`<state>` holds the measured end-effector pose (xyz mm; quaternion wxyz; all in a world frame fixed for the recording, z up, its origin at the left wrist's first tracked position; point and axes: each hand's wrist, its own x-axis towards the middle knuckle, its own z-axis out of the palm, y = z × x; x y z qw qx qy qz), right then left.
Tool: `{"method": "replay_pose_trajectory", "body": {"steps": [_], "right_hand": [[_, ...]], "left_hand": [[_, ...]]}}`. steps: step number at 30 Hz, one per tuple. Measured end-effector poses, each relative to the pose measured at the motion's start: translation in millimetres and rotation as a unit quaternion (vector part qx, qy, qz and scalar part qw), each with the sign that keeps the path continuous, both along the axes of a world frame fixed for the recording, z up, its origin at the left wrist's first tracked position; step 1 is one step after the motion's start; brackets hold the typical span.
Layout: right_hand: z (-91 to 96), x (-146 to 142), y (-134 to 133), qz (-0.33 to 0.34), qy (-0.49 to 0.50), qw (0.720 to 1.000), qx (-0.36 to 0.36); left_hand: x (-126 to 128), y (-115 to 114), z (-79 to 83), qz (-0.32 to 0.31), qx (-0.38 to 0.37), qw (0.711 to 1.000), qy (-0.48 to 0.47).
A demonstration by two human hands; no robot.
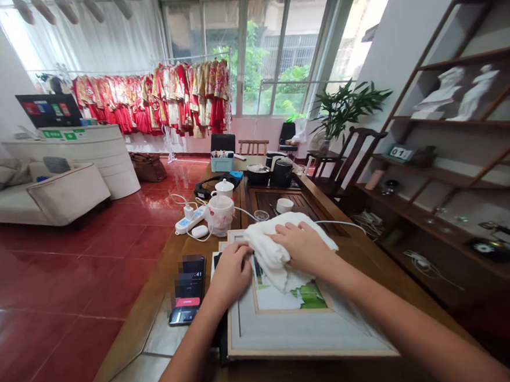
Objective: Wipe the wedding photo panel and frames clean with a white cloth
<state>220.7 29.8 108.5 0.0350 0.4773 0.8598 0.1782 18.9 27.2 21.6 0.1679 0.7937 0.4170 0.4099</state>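
Note:
A framed picture with a pale border and a green and white image lies on the wooden table in front of me. My left hand grips the frame's left edge with its fingers curled; the fingertips are partly hidden. Bunched under my right hand is a white towel, pressed against the upper part of the picture. My right fingers bend over the cloth, and it covers much of the image. Left of the frame rests a lit phone.
Beyond the frame stand a white lidded cup, a plastic-wrapped container, a small white cup and a black pot. A power strip with cables sits at the table's left edge. Shelves rise on the right.

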Motion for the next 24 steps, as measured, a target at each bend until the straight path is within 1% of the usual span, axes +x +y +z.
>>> {"method": "replay_pose_trajectory", "body": {"steps": [6,9,12,19,21,24], "right_hand": [[4.3,32,-4,-0.067,-0.009,0.998,0.02],[4.8,38,-5,-0.079,-0.009,0.997,0.023],[3.5,29,-4,-0.059,-0.006,0.998,0.017],[-5.1,-14,2,0.021,0.002,1.0,0.011],[-6.8,-18,3,0.034,0.0,0.999,0.012],[-7.4,-10,3,0.037,-0.005,0.999,0.015]], "left_hand": [[-1,-1,1.0,0.003,-0.004,1.0,-0.005],[-1,-1,0.2,0.0,-0.005,1.0,-0.009],[0,0,-0.7,-0.004,-0.004,1.0,-0.013],[0,1,1.2,-0.009,-0.003,1.0,-0.007],[0,1,2.2,-0.007,-0.003,1.0,-0.005],[0,0,3.4,-0.006,-0.004,1.0,-0.005]]}}
